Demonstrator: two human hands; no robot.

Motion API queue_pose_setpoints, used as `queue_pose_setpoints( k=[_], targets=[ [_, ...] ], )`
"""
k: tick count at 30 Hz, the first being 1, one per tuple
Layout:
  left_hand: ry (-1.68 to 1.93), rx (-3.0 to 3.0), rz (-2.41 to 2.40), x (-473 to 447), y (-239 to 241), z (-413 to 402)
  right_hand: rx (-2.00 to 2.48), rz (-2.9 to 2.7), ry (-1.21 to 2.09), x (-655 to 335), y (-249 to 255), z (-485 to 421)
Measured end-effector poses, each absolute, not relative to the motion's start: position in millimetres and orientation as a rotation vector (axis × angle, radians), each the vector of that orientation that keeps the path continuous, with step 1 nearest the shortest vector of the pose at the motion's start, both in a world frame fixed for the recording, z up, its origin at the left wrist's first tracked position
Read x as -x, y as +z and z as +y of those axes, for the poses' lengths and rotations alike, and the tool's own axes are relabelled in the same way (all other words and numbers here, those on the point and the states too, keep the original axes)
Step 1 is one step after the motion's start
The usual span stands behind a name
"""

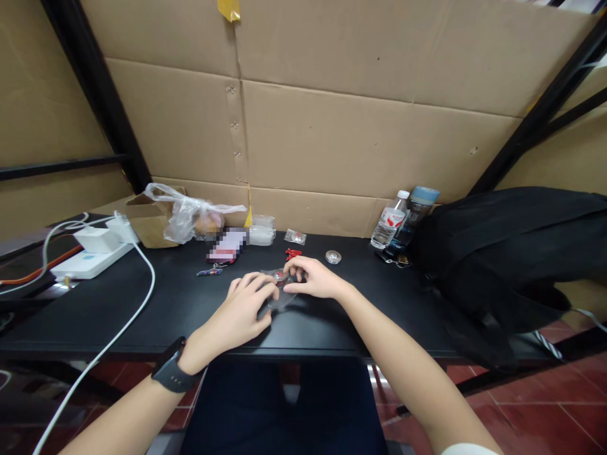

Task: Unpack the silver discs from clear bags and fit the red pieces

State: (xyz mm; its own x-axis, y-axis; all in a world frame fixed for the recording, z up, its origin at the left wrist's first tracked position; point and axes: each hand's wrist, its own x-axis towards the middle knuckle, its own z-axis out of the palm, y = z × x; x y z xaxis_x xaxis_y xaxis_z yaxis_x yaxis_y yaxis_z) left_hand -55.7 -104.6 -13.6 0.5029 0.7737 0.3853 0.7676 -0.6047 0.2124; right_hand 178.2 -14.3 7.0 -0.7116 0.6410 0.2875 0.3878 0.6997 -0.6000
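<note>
A small clear plastic bag (283, 301) lies on the black desk in front of me, with a small round silver-and-red piece (279, 276) at its far end. My left hand (249, 303) is curled over the bag's left side, its fingertips on the plastic. From the right, my right hand (313, 278) pinches near the round piece with bent fingers. What lies under the fingertips is partly hidden. Just beyond are red plastic pieces (293, 253), a round silver disc (333, 257) and a small packaged item (295, 237).
A phone (228, 245), a keychain (209, 272) and clear packets (262, 230) stand left of centre. Further left are a tied plastic bag (183, 215), a cardboard box (149, 221) and a power strip (92, 260). A water bottle (389, 221), tumbler (417, 212) and black backpack (502, 253) occupy the right.
</note>
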Motion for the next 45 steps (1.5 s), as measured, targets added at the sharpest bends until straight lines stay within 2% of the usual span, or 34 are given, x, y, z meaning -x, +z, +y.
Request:
queue_pose_setpoints(
  k=[3,11,21,36,39,45],
  targets=[
    [0.777,-2.619,1.557,55,-12,-100,0.722,-2.453,0.805,-189,11,-12],
    [0.792,-2.485,1.647,56,-6,-96,0.731,-2.419,0.711,-184,6,-13],
    [0.855,-2.164,1.695,57,-5,-86,0.968,-1.900,1.205,-175,-7,-8],
    [0.813,-2.235,1.691,56,2,-64,0.946,-1.735,1.352,-171,-13,-8],
    [0.665,-2.240,1.568,59,7,-55,0.963,-1.750,1.290,-170,-15,-9],
    [0.623,-2.298,1.422,61,14,-37,1.118,-1.924,0.886,-169,-16,-17]
  ],
)
